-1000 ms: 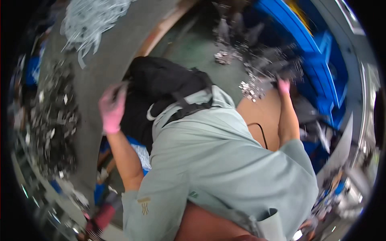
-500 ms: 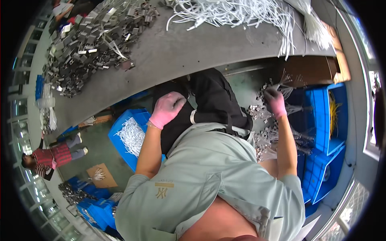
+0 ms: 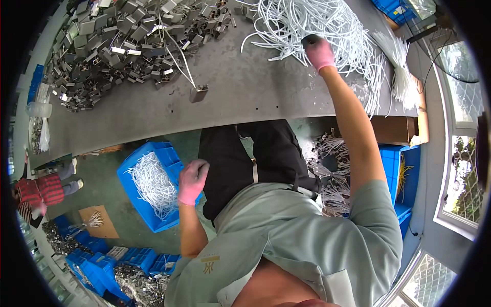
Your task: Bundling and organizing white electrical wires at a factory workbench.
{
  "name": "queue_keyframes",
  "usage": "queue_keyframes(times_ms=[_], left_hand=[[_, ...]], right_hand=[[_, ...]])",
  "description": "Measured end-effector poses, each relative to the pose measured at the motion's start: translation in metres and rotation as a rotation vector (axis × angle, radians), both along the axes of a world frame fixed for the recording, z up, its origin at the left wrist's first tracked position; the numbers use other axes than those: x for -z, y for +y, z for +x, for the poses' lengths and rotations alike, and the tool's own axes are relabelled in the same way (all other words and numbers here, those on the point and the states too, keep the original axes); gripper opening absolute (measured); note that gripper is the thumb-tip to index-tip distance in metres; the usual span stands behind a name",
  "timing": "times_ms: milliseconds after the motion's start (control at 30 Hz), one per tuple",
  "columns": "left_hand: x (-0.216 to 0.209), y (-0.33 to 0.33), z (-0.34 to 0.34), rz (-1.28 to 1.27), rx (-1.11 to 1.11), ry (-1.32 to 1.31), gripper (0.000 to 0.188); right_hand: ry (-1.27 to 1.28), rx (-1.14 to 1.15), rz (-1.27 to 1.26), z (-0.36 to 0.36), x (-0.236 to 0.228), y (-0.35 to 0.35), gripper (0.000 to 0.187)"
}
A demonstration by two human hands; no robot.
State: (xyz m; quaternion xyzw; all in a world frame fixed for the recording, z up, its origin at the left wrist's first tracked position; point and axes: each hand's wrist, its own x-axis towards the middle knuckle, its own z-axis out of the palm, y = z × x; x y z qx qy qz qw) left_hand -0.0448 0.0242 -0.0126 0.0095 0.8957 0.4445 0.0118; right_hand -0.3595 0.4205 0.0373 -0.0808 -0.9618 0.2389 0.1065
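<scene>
My right hand (image 3: 318, 52), in a pink glove with dark fingers, is at the near edge of a tangled heap of white cords (image 3: 337, 30) on the grey table (image 3: 220, 100). Its fingers are curled, and whatever they may hold is hidden. My left hand (image 3: 193, 181), gloved the same way, hovers beside my thigh with its fingers bent in. Their inner side does not show. Close to it stands a blue bin (image 3: 123, 166) filled with short white cords (image 3: 153, 184). A small grey metal piece (image 3: 199, 93) with a white cord lies near the table's front edge.
Many grey metal pieces (image 3: 128, 43) are heaped on the table's left. A straight white bundle (image 3: 401, 71) lies at the right. Below are corded metal parts (image 3: 335, 179), a cardboard box (image 3: 391, 129) and blue crates (image 3: 391, 163). Another person (image 3: 43, 192) is at far left.
My right hand has gone from the parts below the table up to the white cords on top. My left hand has lowered toward the bin. A corded metal piece now lies on the table.
</scene>
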Motion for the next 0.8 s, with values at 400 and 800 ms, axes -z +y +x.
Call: queue_keyframes(times_ms=[400,800], left_hand=[[0.018,-0.054,-0.012,-0.009,-0.139,-0.027,0.01],[0.013,-0.03,0.012,-0.058,-0.17,-0.05,0.012]], right_hand=[[-0.479,0.018,0.626,-0.093,-0.019,-0.05,0.033],[-0.447,-0.357,-0.793,-0.033,-0.025,-0.078,0.021]])
